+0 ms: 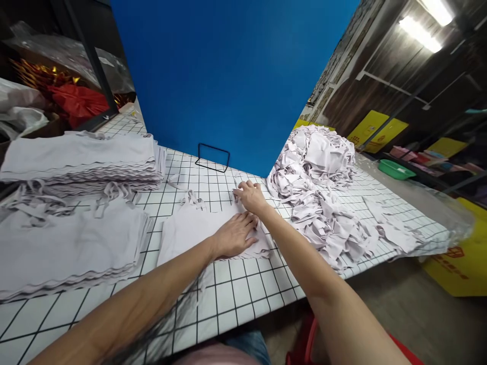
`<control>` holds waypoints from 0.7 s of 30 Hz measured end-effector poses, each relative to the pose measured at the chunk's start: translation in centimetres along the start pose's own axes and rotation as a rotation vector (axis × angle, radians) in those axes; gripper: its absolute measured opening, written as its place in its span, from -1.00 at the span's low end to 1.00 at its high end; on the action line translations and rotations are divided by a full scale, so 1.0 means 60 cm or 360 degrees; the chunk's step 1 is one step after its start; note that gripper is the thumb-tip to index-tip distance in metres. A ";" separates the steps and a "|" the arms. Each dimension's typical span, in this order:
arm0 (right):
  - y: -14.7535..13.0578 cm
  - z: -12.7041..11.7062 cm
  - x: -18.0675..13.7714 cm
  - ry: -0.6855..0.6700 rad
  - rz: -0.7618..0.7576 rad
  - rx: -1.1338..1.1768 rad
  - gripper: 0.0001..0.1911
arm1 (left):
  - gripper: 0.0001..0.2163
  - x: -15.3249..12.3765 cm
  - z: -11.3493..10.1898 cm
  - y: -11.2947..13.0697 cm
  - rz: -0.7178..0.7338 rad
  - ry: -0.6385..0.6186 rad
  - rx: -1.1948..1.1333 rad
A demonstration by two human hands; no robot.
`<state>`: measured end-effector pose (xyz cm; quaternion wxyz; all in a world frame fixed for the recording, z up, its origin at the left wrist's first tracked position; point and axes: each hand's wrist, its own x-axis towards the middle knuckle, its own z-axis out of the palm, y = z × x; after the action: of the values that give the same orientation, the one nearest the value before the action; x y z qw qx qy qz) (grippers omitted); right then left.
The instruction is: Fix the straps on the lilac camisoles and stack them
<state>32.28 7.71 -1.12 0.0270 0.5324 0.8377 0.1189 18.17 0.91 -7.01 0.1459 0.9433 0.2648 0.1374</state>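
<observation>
A small stack of pale camisole-like garment pieces (190,228) lies on the table in front of me, its thin straps bunched at the upper left corner. My left hand (236,234) rests flat on the right part of this stack, fingers spread. Just beyond it, my right hand (251,196) is at the upper right corner, fingers curled down around what looks like a strap; the fingertips partly hide it. Two taller stacks of similar pieces, a far one (83,157) and a near one (72,243), lie to the left.
A large blue panel (236,76) stands behind the work area, with a black wire frame (213,157) at its foot. Heaped fabric pieces (323,162) cover the table's right side. The table (243,294) has a black grid; a red stool (304,344) is below its front edge.
</observation>
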 end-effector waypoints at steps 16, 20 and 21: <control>0.049 -0.173 -0.166 -0.0088 0.0349 -0.0135 -0.58 | -0.35 0.009 -0.003 0.005 -0.0122 -0.0174 -0.0014; 0.003 -0.203 -0.280 -0.0594 0.0194 0.0415 -0.64 | -0.35 0.009 -0.007 0.009 -0.0157 -0.0130 0.0012; -0.003 -0.201 -0.295 -0.0714 0.0115 0.0639 -0.65 | -0.34 0.009 -0.008 0.010 -0.0153 -0.0129 0.0023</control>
<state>37.70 -10.32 9.11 0.1015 0.5694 0.7981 -0.1688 18.72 0.82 -6.28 0.1560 0.9353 0.3046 0.0899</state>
